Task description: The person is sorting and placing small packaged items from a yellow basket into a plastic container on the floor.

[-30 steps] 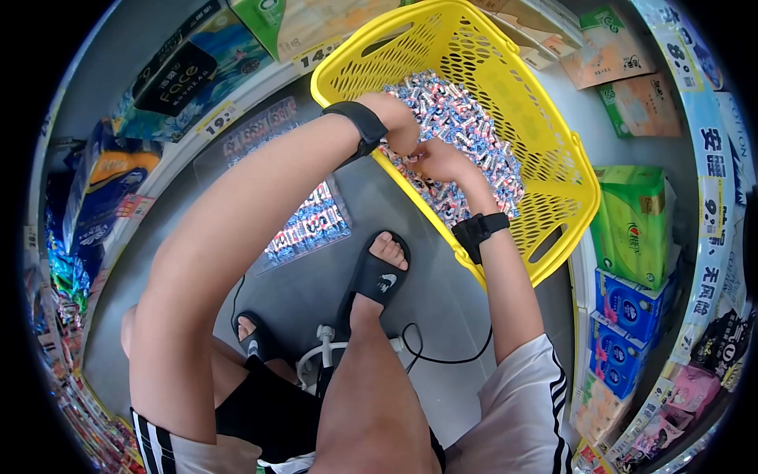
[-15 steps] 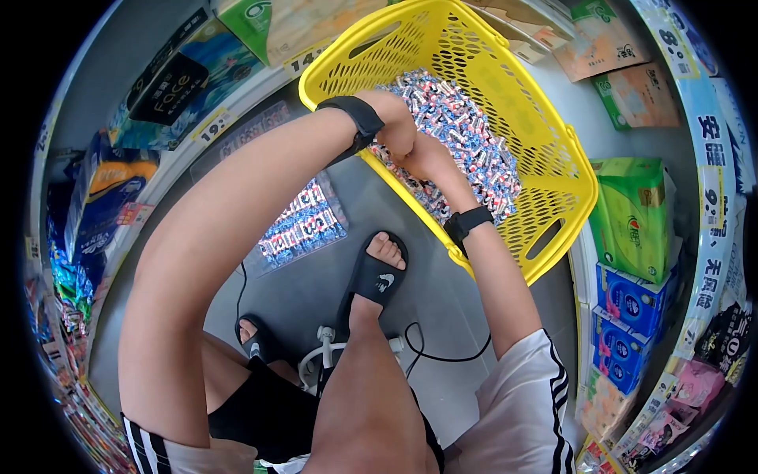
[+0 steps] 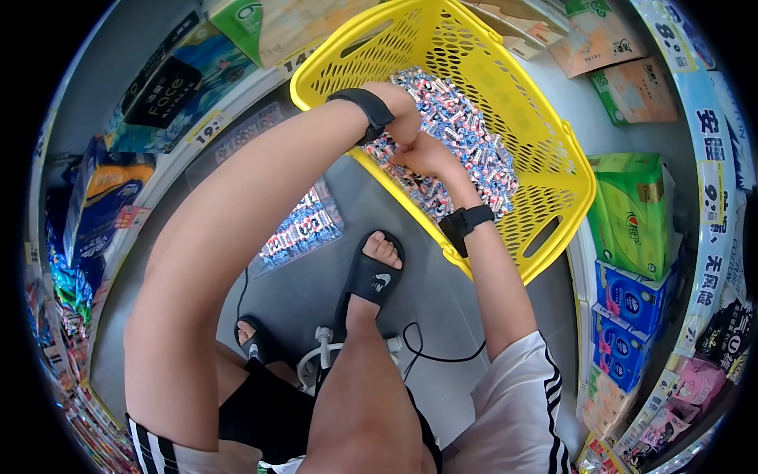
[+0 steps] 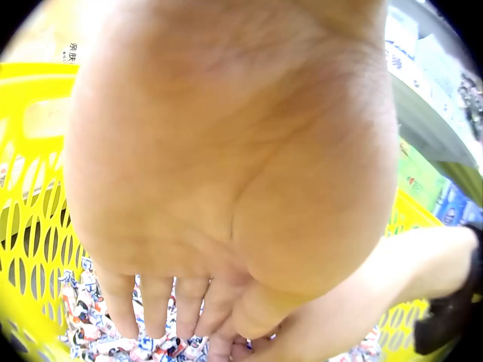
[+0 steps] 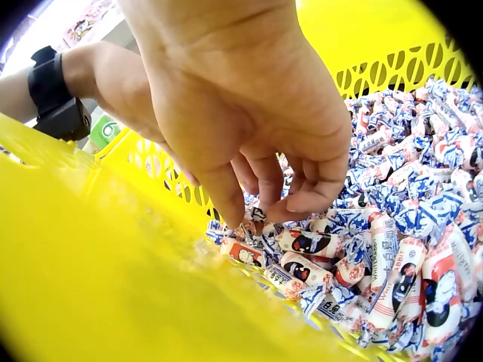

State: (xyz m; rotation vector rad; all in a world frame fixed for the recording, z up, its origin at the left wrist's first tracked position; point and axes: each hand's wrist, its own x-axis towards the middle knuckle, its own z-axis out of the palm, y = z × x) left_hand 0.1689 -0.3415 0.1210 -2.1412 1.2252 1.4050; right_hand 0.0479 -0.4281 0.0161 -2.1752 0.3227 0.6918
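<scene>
Yellow basket [image 3: 545,150] around 1 o'clock in head view. Candy pile [image 3: 466,146] inside, under hands, spreading to 12 through 4 o'clock of them. Clear pack [image 3: 304,233] of similar candies on floor, between 7 and 8 o'clock from hands. Left hand [image 3: 397,110]: fingers mostly straight, side by side; any hold cannot be told. Right hand [image 3: 430,154]: fingers curled, tips at wrapped candy [image 5: 258,215]; cannot tell whether pinched.
</scene>
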